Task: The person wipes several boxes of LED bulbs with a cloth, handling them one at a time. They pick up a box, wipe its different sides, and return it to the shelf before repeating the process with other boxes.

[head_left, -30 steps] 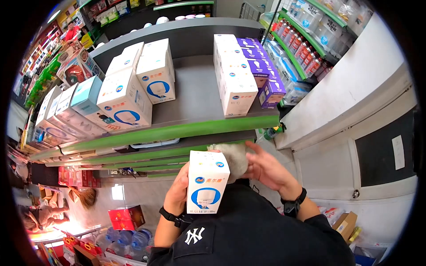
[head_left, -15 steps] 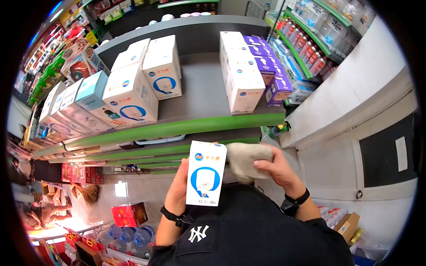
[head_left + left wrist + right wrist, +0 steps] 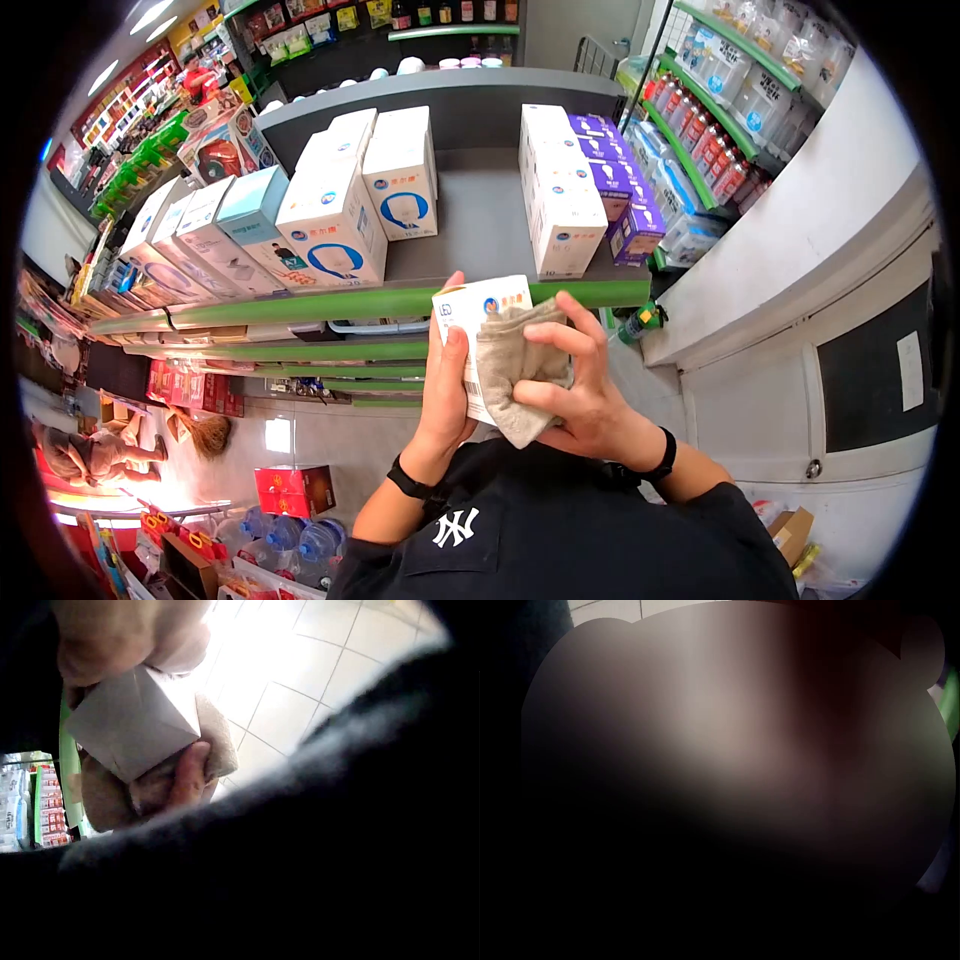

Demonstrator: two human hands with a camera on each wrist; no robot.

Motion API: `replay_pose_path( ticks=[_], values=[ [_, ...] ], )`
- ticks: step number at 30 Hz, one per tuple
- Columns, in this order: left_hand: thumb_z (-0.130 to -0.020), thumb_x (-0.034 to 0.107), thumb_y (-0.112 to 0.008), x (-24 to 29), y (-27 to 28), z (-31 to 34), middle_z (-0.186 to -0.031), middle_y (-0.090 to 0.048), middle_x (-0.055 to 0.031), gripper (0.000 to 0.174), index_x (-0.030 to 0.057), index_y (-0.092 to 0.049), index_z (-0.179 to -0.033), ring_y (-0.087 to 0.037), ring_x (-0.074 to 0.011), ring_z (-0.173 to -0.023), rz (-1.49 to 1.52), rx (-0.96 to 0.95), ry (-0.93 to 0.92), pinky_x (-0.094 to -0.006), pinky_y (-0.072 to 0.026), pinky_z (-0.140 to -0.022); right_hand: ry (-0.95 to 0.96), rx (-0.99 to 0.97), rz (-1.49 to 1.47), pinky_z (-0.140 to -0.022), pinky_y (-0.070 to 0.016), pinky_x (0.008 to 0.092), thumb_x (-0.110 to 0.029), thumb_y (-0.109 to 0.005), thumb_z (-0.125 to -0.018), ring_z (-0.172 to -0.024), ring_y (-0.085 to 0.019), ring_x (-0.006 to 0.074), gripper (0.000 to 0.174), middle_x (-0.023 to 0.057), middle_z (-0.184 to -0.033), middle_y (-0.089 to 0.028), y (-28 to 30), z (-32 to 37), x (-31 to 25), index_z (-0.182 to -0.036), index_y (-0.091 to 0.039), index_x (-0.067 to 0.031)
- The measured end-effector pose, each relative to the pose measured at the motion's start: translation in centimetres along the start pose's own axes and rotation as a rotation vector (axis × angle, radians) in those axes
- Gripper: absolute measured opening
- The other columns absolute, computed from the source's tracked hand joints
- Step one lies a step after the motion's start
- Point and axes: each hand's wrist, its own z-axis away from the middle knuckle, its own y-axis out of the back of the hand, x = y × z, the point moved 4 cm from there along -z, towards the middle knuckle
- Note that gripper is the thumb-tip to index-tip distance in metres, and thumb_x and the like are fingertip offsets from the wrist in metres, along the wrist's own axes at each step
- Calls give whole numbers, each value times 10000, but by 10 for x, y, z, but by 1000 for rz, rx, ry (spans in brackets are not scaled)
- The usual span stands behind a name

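Note:
In the head view my left hand (image 3: 443,390) grips a white light-bulb box (image 3: 508,292) by its left side, in front of the shelf edge. My right hand (image 3: 580,390) holds a grey-beige cloth (image 3: 508,360) and presses it over the front of that box, fingers bent round the cloth. The left wrist view shows the box's plain end (image 3: 135,724) between the hands, with the cloth (image 3: 217,739) wrapped along its far sides. The right wrist view is too blurred and dark to tell anything about the hand.
White bulb boxes (image 3: 325,225) and a light-blue box (image 3: 255,215) stand on the left of the grey shelf (image 3: 470,200). Another white row (image 3: 565,225) stands beside purple boxes (image 3: 638,222) on the right. A green edge strip (image 3: 290,305) runs along the front.
The cloth in my right hand has moved left onto the box's front. My left hand has turned the box, so a side with LED lettering shows. The shelf appears lower in view.

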Motion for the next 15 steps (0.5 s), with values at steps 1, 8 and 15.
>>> replay_pose_path(
  ticks=[1, 8, 15],
  values=[
    [-1175, 475, -492, -3, 2, 1, -1601, -503, -173, 752, 83, -202, -1748, -543, -264, -1451, 4, -6, 9, -414, -450, -1212, 19, -23, -60, -1247, -309, 678, -224, -963, -719, -1552, -356, 517, 475, 171, -1559, -502, -1, 0, 4, -1102, -686, -186],
    [-1178, 468, -499, -21, 9, 9, -1591, -512, -166, 682, 90, -289, -1705, -529, -253, -1454, 98, 14, 81, -404, -456, -1198, 44, -180, -271, -1265, -225, 760, -282, -959, -754, -1620, -252, 591, 455, 245, -1731, -355, -10, 11, 10, -1052, -639, -154],
    [-1170, 490, -511, -30, 7, 14, -1505, -540, -149, 650, 73, -350, -1642, -564, -241, -1372, -84, 12, 81, -391, -489, -1147, -65, -73, -170, -1291, -267, 692, -197, -922, -788, -1603, -283, 587, 497, 293, -1704, -365, -15, 7, 13, -1073, -527, -99]
  ],
)
